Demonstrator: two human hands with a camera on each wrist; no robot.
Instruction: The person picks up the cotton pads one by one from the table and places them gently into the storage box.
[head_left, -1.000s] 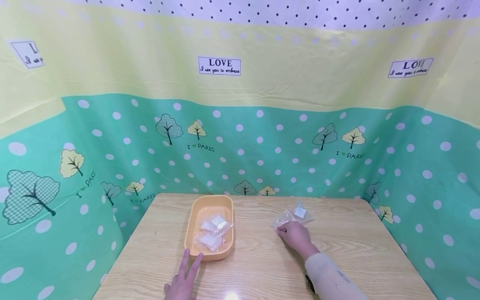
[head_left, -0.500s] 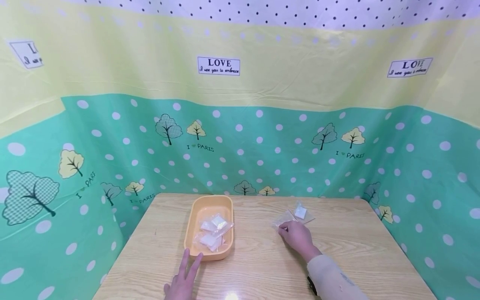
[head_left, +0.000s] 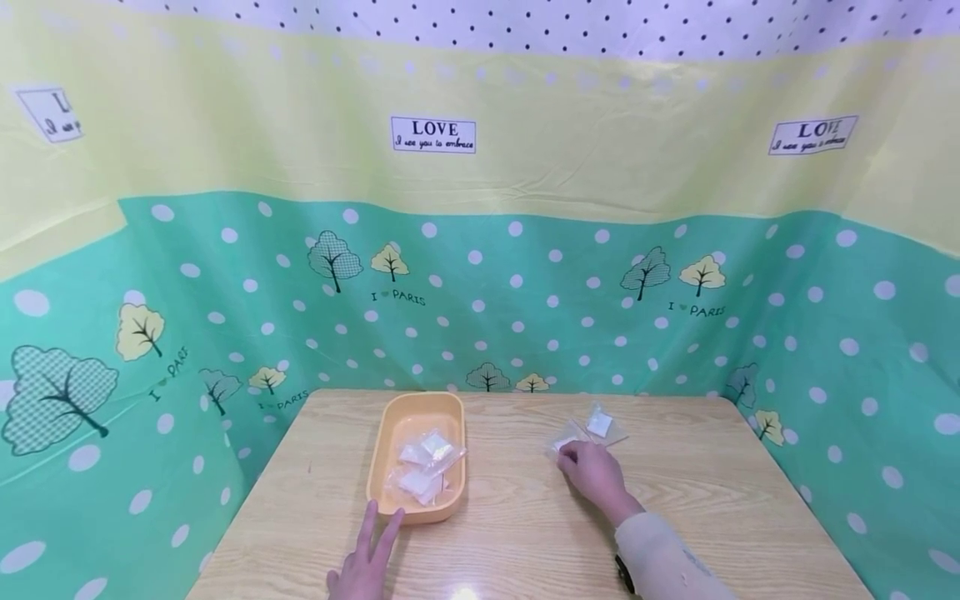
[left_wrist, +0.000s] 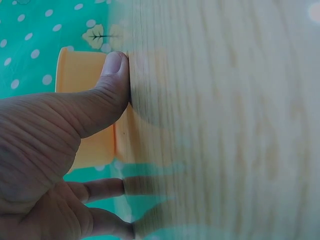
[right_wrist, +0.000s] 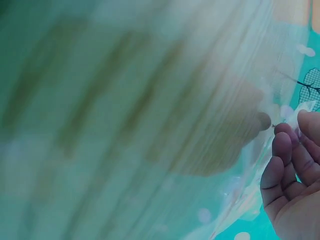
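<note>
My right hand (head_left: 596, 477) is low over the right half of the table, finger and thumb curled to pinch a small clear plastic bag (head_left: 566, 435) with something white inside. In the right wrist view, clear film (right_wrist: 306, 107) shows at the thumb tip. Just behind that bag lies another clear bag (head_left: 599, 424) with a white square in it. Over on the left, my left hand (head_left: 363, 567) reaches two straight, spread fingers to the near edge of an orange plastic tray (head_left: 416, 410). Its thumb (left_wrist: 114, 67) is extended in the left wrist view.
Inside the tray, several clear bags with white contents (head_left: 435, 450) overlap one another. Beneath everything is a light wood-grain table (head_left: 517, 517) with a glossy surface. A green and yellow printed curtain (head_left: 517, 317) encloses its back and sides.
My right hand has shifted very slightly to the right at the bag, and the sleeve with it. The left hand and tray stay put; the head view has tilted a little.
</note>
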